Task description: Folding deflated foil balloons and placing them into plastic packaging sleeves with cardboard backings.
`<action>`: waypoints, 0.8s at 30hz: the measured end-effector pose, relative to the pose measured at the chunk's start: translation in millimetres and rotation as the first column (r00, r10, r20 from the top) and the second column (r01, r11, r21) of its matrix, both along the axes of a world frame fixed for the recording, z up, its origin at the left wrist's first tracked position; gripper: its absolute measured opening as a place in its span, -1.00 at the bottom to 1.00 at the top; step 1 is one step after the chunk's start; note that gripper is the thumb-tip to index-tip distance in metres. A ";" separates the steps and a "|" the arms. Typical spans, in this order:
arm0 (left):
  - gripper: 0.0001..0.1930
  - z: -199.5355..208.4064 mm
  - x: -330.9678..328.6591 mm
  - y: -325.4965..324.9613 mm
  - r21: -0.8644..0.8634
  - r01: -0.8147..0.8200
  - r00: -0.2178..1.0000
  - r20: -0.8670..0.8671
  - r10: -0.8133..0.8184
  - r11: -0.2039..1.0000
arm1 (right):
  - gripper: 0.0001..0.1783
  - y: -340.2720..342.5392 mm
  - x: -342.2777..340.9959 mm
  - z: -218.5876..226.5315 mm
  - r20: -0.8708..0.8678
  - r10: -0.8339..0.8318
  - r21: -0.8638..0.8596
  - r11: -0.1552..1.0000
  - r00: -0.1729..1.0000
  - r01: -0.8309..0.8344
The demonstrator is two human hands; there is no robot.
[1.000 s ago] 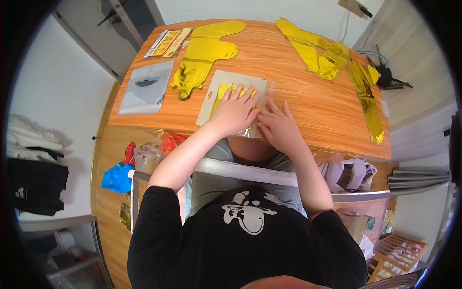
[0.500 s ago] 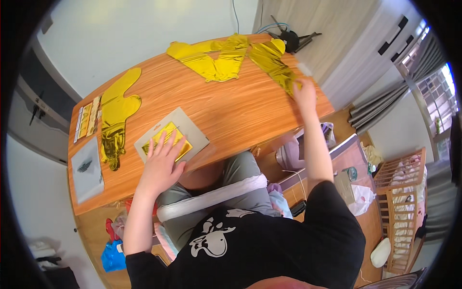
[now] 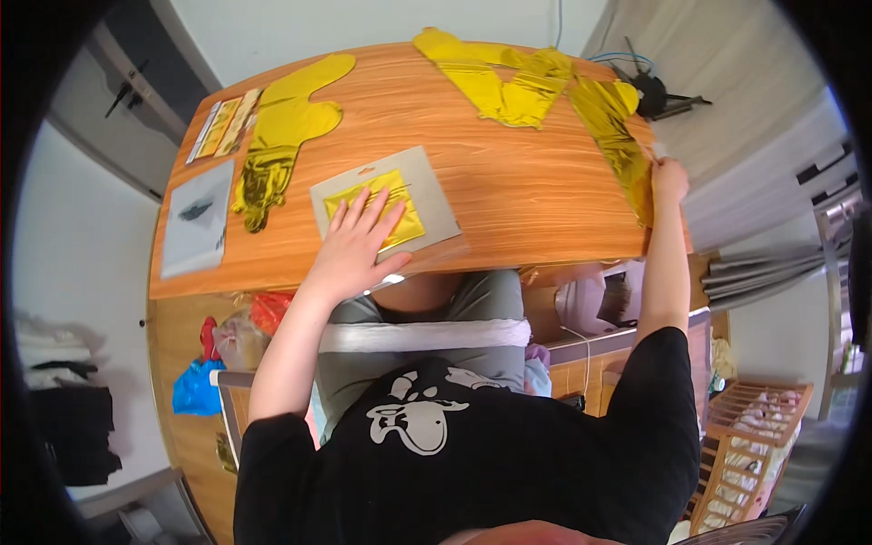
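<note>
My left hand (image 3: pixel 356 245) lies flat with fingers spread on a folded gold foil balloon (image 3: pixel 406 202), which rests on a grey hang card (image 3: pixel 439 186) near the table's front edge. At the right edge, the fingers of my right hand (image 3: pixel 670 182) are curled together beside a flat gold foil balloon (image 3: pixel 610 127). A small clear piece of something shows by its fingertips; what they hold is hidden. Farther back lies another unfolded foil balloon (image 3: pixel 459 74), its end close to the right one. A third foil balloon (image 3: pixel 282 107) is spread out on the left.
On the wooden table (image 3: pixel 381 118), a printed card (image 3: pixel 221 127) and a clear plastic packet (image 3: pixel 195 218) lie at the left. A black router (image 3: pixel 650 95) with antennas stands beyond the back right corner. Bags (image 3: pixel 198 386) sit on the floor below left.
The view has turned, so the table appears shifted right. My right hand has moved off the balloon's lower part to its outer side by the table edge. My left hand stays on the folded foil.
</note>
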State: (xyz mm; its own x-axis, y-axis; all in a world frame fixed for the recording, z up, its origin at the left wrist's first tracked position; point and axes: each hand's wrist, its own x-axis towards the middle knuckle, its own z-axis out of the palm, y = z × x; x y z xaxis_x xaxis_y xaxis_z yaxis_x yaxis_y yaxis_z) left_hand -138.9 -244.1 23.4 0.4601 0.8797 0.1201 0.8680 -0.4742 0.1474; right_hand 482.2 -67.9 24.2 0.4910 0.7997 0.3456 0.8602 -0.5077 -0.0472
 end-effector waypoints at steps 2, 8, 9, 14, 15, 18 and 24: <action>-0.23 -2.0 0.1 0.1 0.006 0.002 1.000 0.008 -0.002 1.000 | -0.67 2.3 7.2 -2.1 0.108 0.036 -0.017 0.999 0.994 -0.034; -0.32 -2.3 -1.6 -1.4 0.003 0.010 0.999 0.047 -0.010 1.000 | -0.66 -1.4 -5.3 5.2 0.110 0.084 0.098 0.991 0.990 -0.095; -0.34 -3.1 -2.8 -0.8 -0.002 0.015 0.999 0.051 -0.015 1.000 | -0.67 -7.2 -20.1 13.9 -0.010 0.098 0.134 0.986 0.995 -0.096; -0.37 -0.5 4.0 -6.7 -0.044 -0.032 0.996 0.081 0.035 0.999 | -0.82 -104.8 -173.1 48.9 -0.354 0.684 0.369 0.729 0.638 -0.577; -0.37 1.3 9.0 -8.0 -0.054 -0.055 0.995 0.084 0.060 0.997 | -0.80 -137.3 -206.4 57.5 -0.450 0.698 0.302 0.706 0.558 -0.640; -0.39 0.6 26.7 -8.4 -0.064 -0.096 0.990 0.101 0.102 0.993 | -0.84 -199.9 -270.7 48.2 -0.264 0.892 0.331 0.442 0.368 -0.834; -0.40 -9.9 47.7 -5.7 -0.009 -0.152 0.979 0.139 0.151 0.988 | -0.87 -211.3 -325.5 23.2 -0.144 0.831 0.339 0.552 0.538 -0.762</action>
State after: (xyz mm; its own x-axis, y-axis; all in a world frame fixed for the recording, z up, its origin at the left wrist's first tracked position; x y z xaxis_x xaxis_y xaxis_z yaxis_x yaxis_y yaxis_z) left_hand -91.3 -249.8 13.6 0.3002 0.9377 0.1748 0.9009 -0.3390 0.2711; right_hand 156.6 -279.2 47.4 -0.2208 0.8244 0.5212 0.8323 0.4379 -0.3400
